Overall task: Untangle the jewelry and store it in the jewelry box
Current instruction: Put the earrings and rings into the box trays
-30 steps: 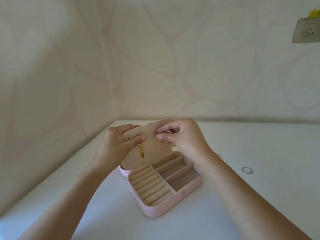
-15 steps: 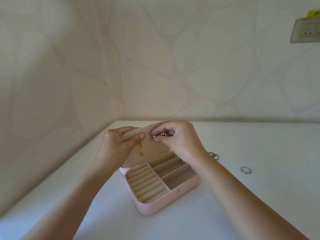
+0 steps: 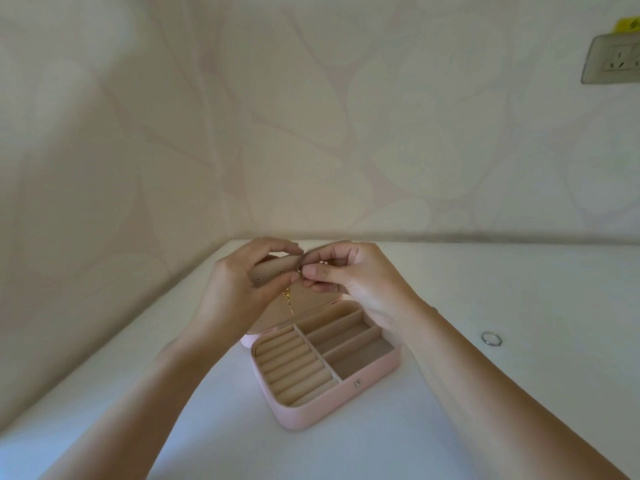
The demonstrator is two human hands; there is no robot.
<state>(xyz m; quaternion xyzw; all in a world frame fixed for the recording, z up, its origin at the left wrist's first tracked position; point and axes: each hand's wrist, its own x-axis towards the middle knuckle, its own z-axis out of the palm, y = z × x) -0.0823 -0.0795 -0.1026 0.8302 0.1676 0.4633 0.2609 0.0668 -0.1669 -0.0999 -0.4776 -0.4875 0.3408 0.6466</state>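
Pink jewelry box [image 3: 304, 415] open; left hand [image 3: 239, 289] grips lid [image 3: 273, 273] edge; right hand [image 3: 360, 275] pinches hoop [image 3: 300, 268], perhaps earring.

Home interior, a domestic room corner. Pale wallpaper [image 3: 311, 116] with a big leaf pattern on both walls, meeting in a corner at left. Plain white tabletop [image 3: 519, 289] set right into that corner. Household-type beige wall socket [image 3: 613, 58] high on the right, with a yellow scrap [image 3: 628, 24] just above it. Small pink jewelry box [image 3: 329, 407] open on the tabletop, with beige ring rolls and compartments inside. Loose ring [image 3: 491, 339] on the tabletop to the right of it. Personal belongings and soft decor, all household in kind.
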